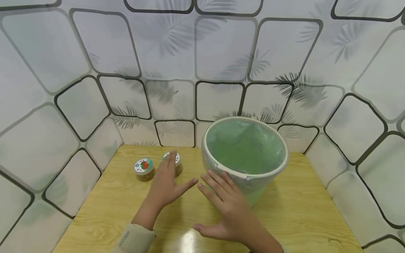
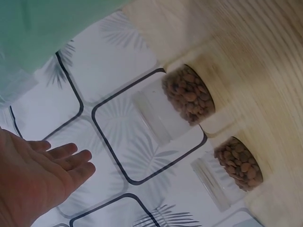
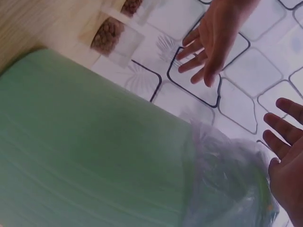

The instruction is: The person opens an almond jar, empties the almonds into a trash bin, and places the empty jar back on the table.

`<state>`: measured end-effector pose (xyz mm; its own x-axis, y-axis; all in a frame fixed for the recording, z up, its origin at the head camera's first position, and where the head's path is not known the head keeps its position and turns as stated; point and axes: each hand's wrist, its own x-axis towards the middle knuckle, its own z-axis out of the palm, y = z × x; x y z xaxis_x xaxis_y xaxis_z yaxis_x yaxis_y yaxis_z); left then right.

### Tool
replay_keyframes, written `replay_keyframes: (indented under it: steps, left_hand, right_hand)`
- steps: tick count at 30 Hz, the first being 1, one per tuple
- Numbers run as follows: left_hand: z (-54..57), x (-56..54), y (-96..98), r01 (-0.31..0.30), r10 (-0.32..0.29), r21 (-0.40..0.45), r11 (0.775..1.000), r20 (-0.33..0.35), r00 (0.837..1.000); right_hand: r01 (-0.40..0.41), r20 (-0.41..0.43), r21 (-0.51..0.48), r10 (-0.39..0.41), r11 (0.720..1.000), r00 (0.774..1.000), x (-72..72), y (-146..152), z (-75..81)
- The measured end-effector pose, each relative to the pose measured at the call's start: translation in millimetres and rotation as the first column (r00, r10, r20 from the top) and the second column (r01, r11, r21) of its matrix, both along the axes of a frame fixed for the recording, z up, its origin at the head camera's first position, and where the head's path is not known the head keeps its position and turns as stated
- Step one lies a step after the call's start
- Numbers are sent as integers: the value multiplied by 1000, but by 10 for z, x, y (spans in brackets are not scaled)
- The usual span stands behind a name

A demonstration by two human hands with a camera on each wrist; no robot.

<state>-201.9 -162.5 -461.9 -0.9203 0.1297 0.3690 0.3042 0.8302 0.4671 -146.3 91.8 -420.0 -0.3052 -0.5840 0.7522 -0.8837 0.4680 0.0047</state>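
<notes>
A green trash bin (image 1: 246,151) with a white rim stands upright on the table, lined with a clear plastic bag (image 3: 227,175) folded over its top. My right hand (image 1: 229,211), fingers straight and thumb spread, is in front of the bin; whether its fingertips touch the bag I cannot tell. My left hand (image 1: 164,184) is held out with straight fingers and nothing in it. Beyond it are two lidded clear jars, the left one (image 1: 144,169) and the right one (image 1: 178,165), partly hidden by its fingers. Small brown pieces (image 2: 189,94) fill the lower part of each jar.
The wood-grain table (image 1: 303,203) is bordered at the back and both sides by patterned walls (image 1: 171,98). The bin stands close to the back wall, right of the jars.
</notes>
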Motion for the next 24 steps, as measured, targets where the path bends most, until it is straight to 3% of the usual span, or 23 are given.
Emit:
replay_keyframes:
  steps: [5, 14, 24]
  left_hand:
    - [-65, -11, -66, -21, 21, 6, 1000, 5, 1000]
    - [-187, -39, -174, -67, 65, -40, 997, -45, 997]
    - [-200, -29, -248, -75, 72, -41, 996, -57, 996]
  right_hand:
    - [-16, 37, 15, 15, 1000, 999, -4, -54, -109]
    - [-28, 120, 50, 22, 998, 993, -28, -130, -268]
    - [-58, 207, 53, 46, 997, 977, -116, -187, -404]
